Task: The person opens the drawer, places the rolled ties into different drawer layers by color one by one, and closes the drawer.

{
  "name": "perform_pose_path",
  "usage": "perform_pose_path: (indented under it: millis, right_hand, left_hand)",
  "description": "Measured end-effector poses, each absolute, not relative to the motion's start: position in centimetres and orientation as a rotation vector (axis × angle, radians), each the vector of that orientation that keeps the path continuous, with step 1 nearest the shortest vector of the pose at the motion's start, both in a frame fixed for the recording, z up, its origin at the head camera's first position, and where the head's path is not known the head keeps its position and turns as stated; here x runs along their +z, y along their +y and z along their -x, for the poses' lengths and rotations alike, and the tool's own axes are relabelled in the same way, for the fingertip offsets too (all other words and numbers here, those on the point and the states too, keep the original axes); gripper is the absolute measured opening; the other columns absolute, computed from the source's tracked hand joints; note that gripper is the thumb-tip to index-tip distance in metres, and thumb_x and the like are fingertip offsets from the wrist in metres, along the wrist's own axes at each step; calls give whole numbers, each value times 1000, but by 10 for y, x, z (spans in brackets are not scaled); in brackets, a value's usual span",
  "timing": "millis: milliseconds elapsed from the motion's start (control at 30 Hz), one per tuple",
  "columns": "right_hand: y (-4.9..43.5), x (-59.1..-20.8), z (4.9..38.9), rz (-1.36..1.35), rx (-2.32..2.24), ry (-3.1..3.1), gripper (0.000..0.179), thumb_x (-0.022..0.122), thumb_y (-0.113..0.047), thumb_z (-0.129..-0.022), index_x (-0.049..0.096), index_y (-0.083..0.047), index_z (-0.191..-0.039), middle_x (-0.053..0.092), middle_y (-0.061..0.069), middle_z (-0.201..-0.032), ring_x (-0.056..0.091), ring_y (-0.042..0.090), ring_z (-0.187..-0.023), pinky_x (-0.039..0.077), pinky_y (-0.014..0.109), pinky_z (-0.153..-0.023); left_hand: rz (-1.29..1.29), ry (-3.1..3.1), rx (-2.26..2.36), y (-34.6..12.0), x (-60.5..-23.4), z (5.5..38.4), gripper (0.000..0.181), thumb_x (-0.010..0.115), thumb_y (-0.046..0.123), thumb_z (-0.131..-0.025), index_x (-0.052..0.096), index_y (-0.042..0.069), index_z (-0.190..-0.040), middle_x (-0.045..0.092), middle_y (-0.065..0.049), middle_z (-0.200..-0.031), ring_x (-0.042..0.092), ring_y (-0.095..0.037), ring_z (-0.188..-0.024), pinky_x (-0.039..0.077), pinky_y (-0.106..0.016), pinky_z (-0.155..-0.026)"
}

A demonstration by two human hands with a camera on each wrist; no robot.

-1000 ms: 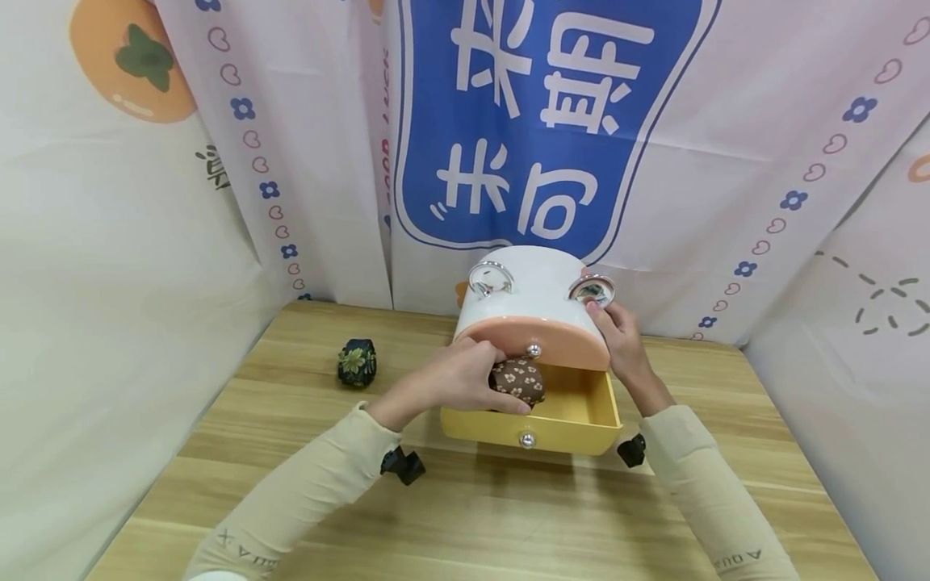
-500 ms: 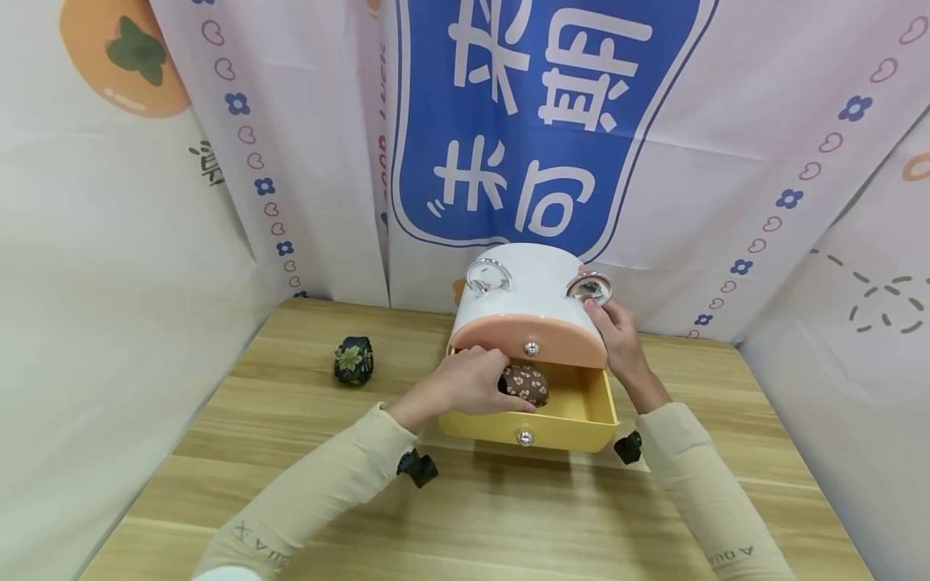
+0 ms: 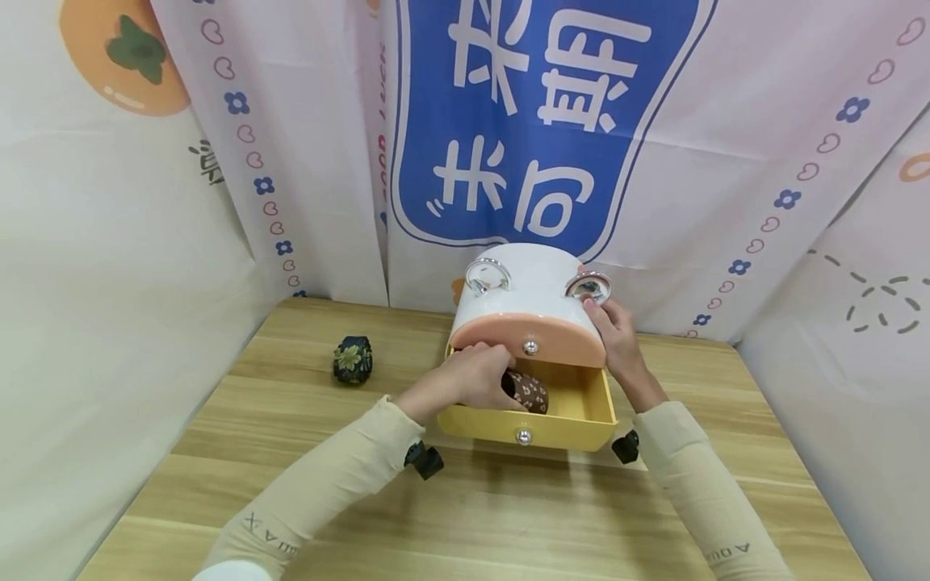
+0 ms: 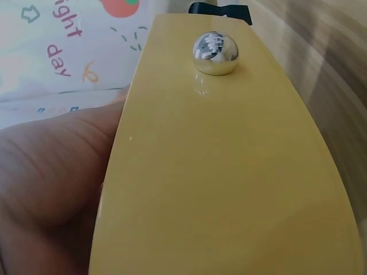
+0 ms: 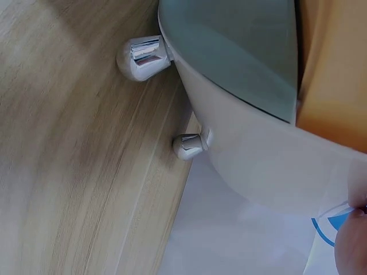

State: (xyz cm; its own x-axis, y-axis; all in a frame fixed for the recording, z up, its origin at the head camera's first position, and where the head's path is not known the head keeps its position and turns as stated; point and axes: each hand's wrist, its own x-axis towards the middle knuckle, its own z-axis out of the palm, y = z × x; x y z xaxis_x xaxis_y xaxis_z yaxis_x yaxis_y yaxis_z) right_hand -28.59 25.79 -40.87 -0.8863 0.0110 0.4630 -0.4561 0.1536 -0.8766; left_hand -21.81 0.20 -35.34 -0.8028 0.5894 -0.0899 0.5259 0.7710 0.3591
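Head view, left hand (image 3: pixel 475 378): curled round brown roll (image 3: pixel 530 394) inside yellow drawer (image 3: pixel 574 434).
Right hand (image 3: pixel 625 347): pinched silver ring (image 3: pixel 592 275).

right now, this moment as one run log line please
left hand: holds brown flowered item in yellow drawer; right hand: grips white cabinet's right side; yellow drawer: open; peach drawer: closed; dark flowered item: on table

Roll (image 3: pixel 534 394) in lower drawer (image 3: pixel 563 434) of cabinet (image 3: pixel 536 278); second roll (image 3: pixel 353 360) on table (image 3: pixel 508 516) left of cabinet, cloth (image 3: pixel 690 194) behind
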Motion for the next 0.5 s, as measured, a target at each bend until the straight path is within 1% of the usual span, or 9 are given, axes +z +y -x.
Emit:
perform_pose_path:
  millis: [67, 167, 200, 267, 333, 400, 433, 500]
  right_hand:
    - [258, -409, 286, -420, 1791, -2077, 39, 52, -24, -99, 62, 8, -119, 68, -17, -109, 61, 3, -103, 47, 15, -89]
    - [257, -409, 285, -413, 1802, -2082, 39, 51, -22, -100, 60, 9, -121, 68, -18, -109, 61, 3, -103, 47, 15, -89]
    - [257, -409, 285, -413, 1807, -2082, 39, 51, -21, -100, 60, 9, -122, 67, -19, -109, 61, 3, -104, 47, 15, -90]
    - [258, -409, 286, -408, 1812, -2082, 37, 51, -20, -100, 60, 9, -122, 67, -19, -109, 61, 3, -104, 47, 15, -90]
    - [258, -409, 285, -402, 1814, -2082, 36, 50, -18, -100, 60, 8, -122, 67, -19, -109, 61, 3, -103, 47, 15, -90]
    - [258, -409, 285, -399, 1813, -2080, 35, 51, -18, -100, 60, 7, -122, 67, -19, -107, 61, 3, -102, 47, 15, -88]
    - [258, -409, 285, -401, 1810, -2082, 35, 50, -17, -100, 60, 7, -122, 67, -19, -107, 60, 3, -102, 47, 15, -88]
    - [258, -409, 285, -405, 1815, -2073, 35, 51, -18, -99, 61, 7, -121, 68, -18, -107, 61, 3, -102, 47, 15, -88]
  left_hand:
    - [-910, 2760, 486, 0, -352, 218, 42, 81, 53, -70, 55, 20, -71, 49, 10, -61, 47, -8, -57, 37, -25, -53]
    - [-937, 2746, 519, -6, -348, 217, 35, 81, 50, -71, 63, 20, -77, 59, 10, -66, 49, -9, -60, 40, -25, -58]
    - [-933, 2739, 539, -8, -346, 217, 35, 81, 49, -71, 66, 19, -81, 64, 9, -71, 52, -9, -64, 42, -26, -61]
    - [-908, 2731, 582, -12, -341, 216, 38, 82, 46, -72, 70, 17, -92, 71, 6, -85, 59, -10, -76, 48, -27, -71]
    - [-874, 2717, 636, -16, -335, 214, 43, 83, 43, -72, 70, 15, -102, 73, 2, -99, 64, -12, -89, 50, -30, -82]
    - [-852, 2719, 687, -21, -330, 211, 46, 83, 40, -73, 70, 13, -108, 73, 0, -108, 66, -13, -99, 50, -31, -90]
    - [-844, 2725, 712, -23, -327, 209, 44, 82, 40, -74, 70, 14, -108, 73, 0, -108, 67, -12, -99, 51, -31, -90]
    - [-833, 2750, 754, -28, -323, 205, 39, 81, 40, -75, 71, 16, -104, 74, 3, -102, 69, -8, -92, 53, -29, -85]
